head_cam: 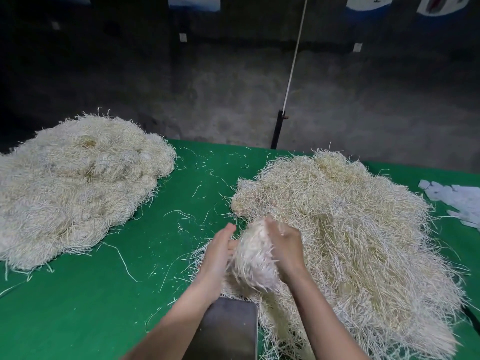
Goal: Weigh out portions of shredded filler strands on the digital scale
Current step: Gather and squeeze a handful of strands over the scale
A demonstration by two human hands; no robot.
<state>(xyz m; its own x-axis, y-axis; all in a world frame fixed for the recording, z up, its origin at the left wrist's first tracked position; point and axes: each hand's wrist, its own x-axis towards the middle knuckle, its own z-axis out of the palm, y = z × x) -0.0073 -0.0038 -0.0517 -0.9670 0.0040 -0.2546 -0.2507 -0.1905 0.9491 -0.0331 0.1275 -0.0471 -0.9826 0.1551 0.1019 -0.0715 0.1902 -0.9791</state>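
Nearest to me sits the flat grey metal pan of the digital scale point(228, 331), bare on top, its right edge touching the fringe of the big loose heap of pale straw-coloured shredded strands point(363, 229). Just above and beyond the pan I hold a rounded wad of the same pale strands point(252, 261) between my palms. My left hand point(219, 255) presses it flat-fingered from the side, and my right hand point(287, 245) curls its fingers over the top, though blur softens the fingertips.

To do this well, I judge I should pack the wad tight so no tails trail back into the heap. I should then set it squarely on the pan, clear of the heap's fringe, since any strand bridging the two would spoil the reading.

The green cloth-covered table point(104, 307) gives open room on my left and up the middle, with only stray strands scattered there. Further left lies a second, more compact heap of whitish strands point(78, 183), well apart from the scale. Torn white paper pieces point(457, 201) lie at the right edge. Beyond the table's far edge a black post point(278, 131) stands with a white cord point(293, 63) above it.
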